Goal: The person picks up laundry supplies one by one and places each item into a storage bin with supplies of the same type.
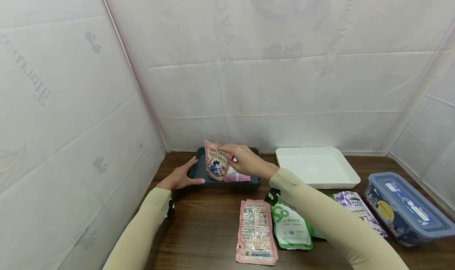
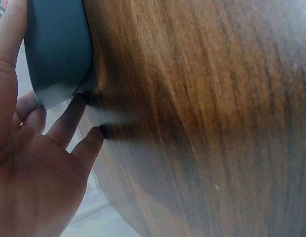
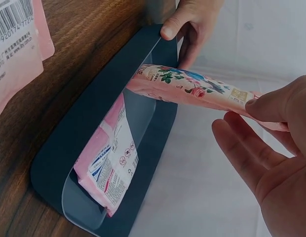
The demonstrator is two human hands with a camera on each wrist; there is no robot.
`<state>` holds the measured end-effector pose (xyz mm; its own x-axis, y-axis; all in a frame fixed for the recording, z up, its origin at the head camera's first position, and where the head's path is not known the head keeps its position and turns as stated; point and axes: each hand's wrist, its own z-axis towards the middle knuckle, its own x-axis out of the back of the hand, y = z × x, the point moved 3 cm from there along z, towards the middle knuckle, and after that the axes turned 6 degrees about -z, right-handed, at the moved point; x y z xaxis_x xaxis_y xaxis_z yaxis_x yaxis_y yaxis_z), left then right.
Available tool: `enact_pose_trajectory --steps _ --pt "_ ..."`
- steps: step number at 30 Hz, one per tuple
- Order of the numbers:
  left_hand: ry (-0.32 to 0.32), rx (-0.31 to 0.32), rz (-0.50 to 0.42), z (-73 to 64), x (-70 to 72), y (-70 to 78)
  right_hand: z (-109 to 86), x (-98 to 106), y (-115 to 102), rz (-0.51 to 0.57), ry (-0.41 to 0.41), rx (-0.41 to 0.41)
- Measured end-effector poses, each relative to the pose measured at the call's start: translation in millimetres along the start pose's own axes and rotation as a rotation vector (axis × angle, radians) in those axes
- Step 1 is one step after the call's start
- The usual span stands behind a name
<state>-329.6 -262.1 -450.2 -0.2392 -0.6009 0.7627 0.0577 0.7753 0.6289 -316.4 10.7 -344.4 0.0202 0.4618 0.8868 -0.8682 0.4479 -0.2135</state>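
Observation:
My right hand [image 1: 243,159] pinches the top edge of a pink pouch [image 1: 217,163] with a floral picture, between thumb and fingers. It hangs tilted over the dark blue-grey tray [image 1: 200,163], its lower end inside the rim. Another pouch, pink and white [image 3: 111,163], lies in the tray near its right end. With my left hand [image 1: 179,177] I hold the tray's left end; the thumb lies along the front side and the fingers [image 2: 69,116] reach around the end wall.
In front of the tray lie a pink pouch [image 1: 256,232], a green-and-white pouch [image 1: 292,228] and a purple-and-white pouch [image 1: 357,208]; my right forearm partly covers another green one. A white tray [image 1: 318,165] and a blue-lidded box [image 1: 408,206] stand to the right. Pale sheets wall the table.

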Motion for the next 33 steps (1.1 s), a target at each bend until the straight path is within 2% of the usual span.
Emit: enact_pose_trajectory --steps 15,33 --pt "0.005 0.026 -0.012 -1.5 0.6 -0.4 2.6 -6 1 0.006 -0.015 -0.019" --pt "0.004 0.005 -0.003 -5.1 0.9 3.1 -3.7 -15 7 0.039 -0.067 -0.097"
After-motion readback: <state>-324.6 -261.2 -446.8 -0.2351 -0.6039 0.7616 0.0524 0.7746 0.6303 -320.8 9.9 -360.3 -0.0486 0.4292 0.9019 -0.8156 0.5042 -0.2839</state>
